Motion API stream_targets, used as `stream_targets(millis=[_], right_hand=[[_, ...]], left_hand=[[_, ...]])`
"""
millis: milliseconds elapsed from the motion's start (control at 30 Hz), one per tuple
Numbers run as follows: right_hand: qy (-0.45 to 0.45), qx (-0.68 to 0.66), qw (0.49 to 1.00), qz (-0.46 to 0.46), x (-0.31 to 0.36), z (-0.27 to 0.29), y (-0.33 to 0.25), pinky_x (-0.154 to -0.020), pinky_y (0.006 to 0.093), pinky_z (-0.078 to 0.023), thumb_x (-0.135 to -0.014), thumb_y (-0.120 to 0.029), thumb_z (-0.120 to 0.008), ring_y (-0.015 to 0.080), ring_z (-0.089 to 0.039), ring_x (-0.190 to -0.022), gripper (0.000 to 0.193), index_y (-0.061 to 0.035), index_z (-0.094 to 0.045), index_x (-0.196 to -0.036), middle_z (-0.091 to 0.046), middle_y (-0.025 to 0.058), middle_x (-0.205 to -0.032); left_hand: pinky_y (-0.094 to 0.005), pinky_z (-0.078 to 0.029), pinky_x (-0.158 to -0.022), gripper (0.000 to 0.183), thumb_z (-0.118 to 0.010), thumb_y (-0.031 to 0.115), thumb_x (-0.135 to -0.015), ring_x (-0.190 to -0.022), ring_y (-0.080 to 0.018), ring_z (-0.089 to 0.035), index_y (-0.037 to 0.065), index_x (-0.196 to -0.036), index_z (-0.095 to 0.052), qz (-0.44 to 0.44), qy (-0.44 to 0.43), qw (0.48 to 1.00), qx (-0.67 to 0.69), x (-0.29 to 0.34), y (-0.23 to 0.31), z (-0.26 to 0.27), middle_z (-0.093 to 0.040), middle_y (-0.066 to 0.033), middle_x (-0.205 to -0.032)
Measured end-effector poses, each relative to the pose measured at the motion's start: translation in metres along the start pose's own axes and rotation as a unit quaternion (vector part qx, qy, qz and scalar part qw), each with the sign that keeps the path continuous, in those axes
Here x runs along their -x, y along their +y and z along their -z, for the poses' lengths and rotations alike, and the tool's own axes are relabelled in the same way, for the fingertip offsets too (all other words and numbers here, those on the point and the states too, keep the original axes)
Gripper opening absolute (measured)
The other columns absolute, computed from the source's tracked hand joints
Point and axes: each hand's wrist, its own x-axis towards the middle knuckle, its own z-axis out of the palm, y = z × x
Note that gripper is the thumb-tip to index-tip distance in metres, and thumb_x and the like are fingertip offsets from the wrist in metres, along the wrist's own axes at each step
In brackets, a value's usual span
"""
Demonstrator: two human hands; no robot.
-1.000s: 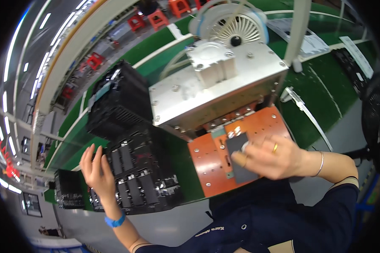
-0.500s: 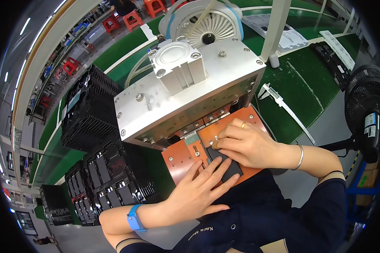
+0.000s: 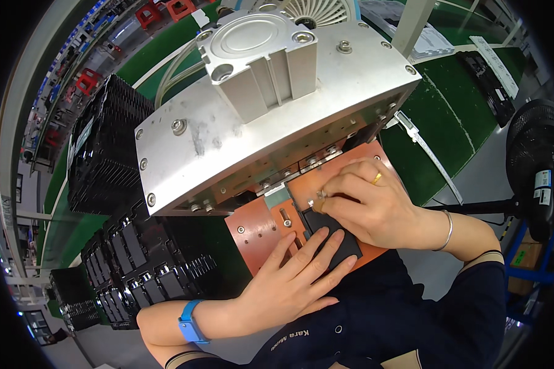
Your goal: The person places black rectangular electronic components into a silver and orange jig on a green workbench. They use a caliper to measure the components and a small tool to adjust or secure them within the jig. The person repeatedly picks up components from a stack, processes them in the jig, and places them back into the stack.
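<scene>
Dark slab (image 3: 335, 224), 1: flat, matt, rectangular; lying on smooth orange plate (image 3: 250, 230) before bolted silver metal housing (image 3: 166, 163). Left hand (image 3: 289, 283): fingers spread over slab. Right hand (image 3: 375, 206): fingertips bunched at slab's upper end, grip undeterminable. Since 1.0 s ago: left hand shifted from glossy black trays (image 3: 132, 249) to slab.

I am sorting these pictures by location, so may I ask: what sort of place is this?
Probably a factory assembly workshop: a press-like metal fixture stands on a green bench top, with stacked black trays and a sliding caliper nearby.
</scene>
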Motion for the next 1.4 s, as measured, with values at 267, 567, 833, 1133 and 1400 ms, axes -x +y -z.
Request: stream_targets(millis=[267, 567, 833, 1133, 1400], right_hand=[[0.028, 0.002, 1.0, 0.0, -0.007, -0.009, 0.001, -0.092, 0.0398, -0.043, -0.075, -0.009, -0.062, 0.0221, -0.055, -0.102, 0.02, -0.0051, -0.063, -0.095, -0.058, 0.0041, -0.1], [-0.022, -0.019, 1.0, 0.009, -0.004, -0.002, 0.002, -0.092, 0.0367, -0.041, -0.075, -0.008, -0.066, 0.0238, -0.051, -0.108, 0.025, -0.0117, -0.067, -0.1, -0.058, 0.0033, -0.113], [0.037, -0.029, 0.998, -0.035, 0.002, 0.006, -0.004, -0.086, 0.041, -0.049, -0.076, -0.017, -0.07, 0.0262, -0.058, -0.101, 0.029, -0.0087, -0.064, -0.103, -0.058, 0.0072, -0.114], [-0.052, -0.074, 0.996, -0.004, 0.037, 0.021, -0.019, -0.096, 0.0405, -0.05, -0.078, -0.024, -0.074, 0.0268, -0.061, -0.114, 0.028, -0.0048, -0.066, -0.097, -0.061, 0.0127, -0.118], [-0.042, -0.069, 0.996, 0.027, 0.008, 0.016, 0.002, -0.095, 0.0373, -0.051, -0.075, -0.025, -0.077, 0.0268, -0.064, -0.109, 0.032, -0.0049, -0.07, -0.098, -0.065, 0.0119, -0.107]], left_hand=[[-0.0479, -0.031, -0.105, 0.072, -0.067, 0.056, -0.076, -0.129, -0.0276, -0.045, 0.025, -0.139, -0.049, 0.005, 0.004, 1.0, 0.002, 0.0, 0.0, -0.001, -0.047, -0.0114, -0.142], [-0.0499, -0.028, -0.109, 0.071, -0.067, 0.056, -0.077, -0.131, -0.0278, -0.043, 0.025, -0.138, -0.05, 0.006, 0.001, 1.0, 0.002, -0.001, 0.0, -0.001, -0.047, -0.0114, -0.142], [-0.0481, -0.028, -0.108, 0.068, -0.065, 0.058, -0.078, -0.13, -0.0272, -0.045, 0.026, -0.136, -0.052, 0.009, -0.004, 1.0, -0.007, 0.0, 0.001, 0.0, -0.049, -0.0111, -0.14], [-0.0469, -0.03, -0.108, 0.072, -0.063, 0.06, -0.08, -0.13, -0.0306, -0.046, 0.007, -0.128, -0.058, 0.05, 0.036, 0.998, -0.018, 0.006, -0.001, 0.012, -0.05, -0.0152, -0.138], [-0.0515, -0.028, -0.108, 0.072, -0.064, 0.06, -0.079, -0.134, -0.039, -0.037, 0.012, -0.132, -0.055, 0.096, 0.019, 0.993, 0.062, -0.001, -0.018, 0.008, -0.041, -0.0193, -0.144]])
